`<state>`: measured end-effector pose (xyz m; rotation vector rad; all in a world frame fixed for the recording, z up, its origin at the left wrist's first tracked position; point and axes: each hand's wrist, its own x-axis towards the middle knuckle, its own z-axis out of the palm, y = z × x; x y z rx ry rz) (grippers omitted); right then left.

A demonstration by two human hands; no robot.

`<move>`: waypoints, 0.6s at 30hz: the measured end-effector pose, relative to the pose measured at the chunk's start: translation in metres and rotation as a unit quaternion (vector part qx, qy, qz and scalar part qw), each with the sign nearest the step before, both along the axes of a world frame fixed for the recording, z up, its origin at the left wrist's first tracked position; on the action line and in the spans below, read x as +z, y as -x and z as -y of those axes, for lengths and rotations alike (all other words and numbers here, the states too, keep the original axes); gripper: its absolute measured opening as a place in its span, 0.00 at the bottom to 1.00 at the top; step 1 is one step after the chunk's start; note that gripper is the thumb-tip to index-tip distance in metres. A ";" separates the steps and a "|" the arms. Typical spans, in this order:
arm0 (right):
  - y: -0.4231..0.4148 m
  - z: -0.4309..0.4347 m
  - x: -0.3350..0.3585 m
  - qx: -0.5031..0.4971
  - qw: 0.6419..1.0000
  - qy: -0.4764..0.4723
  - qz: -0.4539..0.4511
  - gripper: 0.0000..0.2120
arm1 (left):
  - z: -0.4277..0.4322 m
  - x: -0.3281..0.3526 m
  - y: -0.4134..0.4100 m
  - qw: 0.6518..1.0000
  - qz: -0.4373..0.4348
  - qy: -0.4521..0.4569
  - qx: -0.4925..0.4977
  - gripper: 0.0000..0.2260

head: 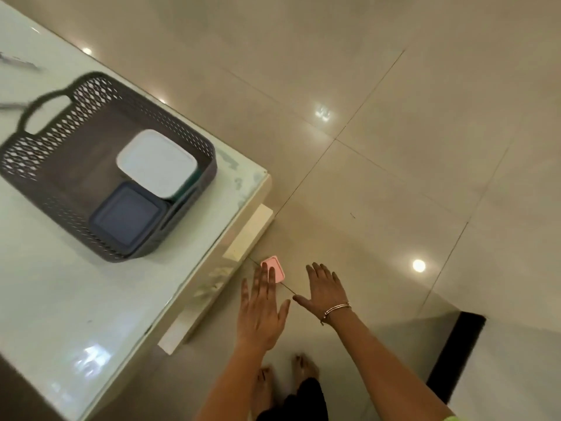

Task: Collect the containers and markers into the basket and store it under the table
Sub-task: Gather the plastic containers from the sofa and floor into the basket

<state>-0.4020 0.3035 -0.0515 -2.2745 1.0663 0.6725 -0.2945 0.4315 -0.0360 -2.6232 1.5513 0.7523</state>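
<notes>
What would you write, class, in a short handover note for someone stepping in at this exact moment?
Left hand: open, empty, fingers over the pink container on the floor.
Right hand: open, empty, beside it.
Basket: on the table, near its corner, holding a white-lidded container and a dark blue one.
Done: two containers in the basket.
Left: pick up the pink one, add it, collect the markers (none clearly visible), store the basket under the table.

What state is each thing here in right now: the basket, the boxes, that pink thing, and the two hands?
Basket: upright on the table, near its corner.
White container: lid on, inside the basket.
Blue container: lid on, inside the basket, partly under the white one.
Pink container: on the floor by the table, not collected.
Left hand: open, empty, reaching toward the pink container.
Right hand: open, empty.
</notes>
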 end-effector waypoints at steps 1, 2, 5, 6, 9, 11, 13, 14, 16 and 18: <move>-0.002 -0.002 -0.023 -0.013 1.000 0.001 0.006 0.40 | -0.003 -0.023 -0.002 1.000 0.004 -0.006 0.000 0.32; -0.005 -0.005 -0.046 -0.028 1.000 0.000 0.011 0.41 | -0.006 -0.046 -0.006 1.000 0.013 -0.009 0.001 0.32; -0.019 -0.012 -0.109 -0.087 0.996 -0.016 0.031 0.41 | -0.009 -0.106 -0.018 1.000 0.023 -0.021 0.000 0.31; -0.025 -0.015 -0.130 -0.106 0.993 -0.022 0.036 0.41 | -0.009 -0.126 -0.022 0.999 0.028 -0.018 -0.003 0.31; -0.045 -0.019 -0.190 -0.148 0.987 -0.029 0.051 0.41 | -0.001 -0.180 -0.038 0.999 0.042 -0.014 -0.009 0.30; -0.057 -0.022 -0.222 -0.166 0.985 -0.022 0.048 0.42 | 0.003 -0.209 -0.045 0.999 0.049 -0.017 -0.012 0.31; -0.069 -0.025 -0.245 -0.171 0.985 -0.006 0.032 0.41 | 0.004 -0.231 -0.052 0.998 0.053 -0.015 -0.015 0.32; -0.074 -0.028 -0.253 -0.175 0.984 0.005 0.029 0.38 | 0.003 -0.239 -0.054 0.998 0.058 -0.015 -0.019 0.33; -0.084 -0.035 -0.264 -0.182 0.982 0.018 0.035 0.31 | 0.003 -0.249 -0.058 0.996 0.077 -0.013 -0.030 0.32; -0.092 -0.040 -0.264 -0.185 0.981 0.014 0.052 0.26 | 0.001 -0.246 -0.061 0.995 0.091 -0.010 -0.042 0.31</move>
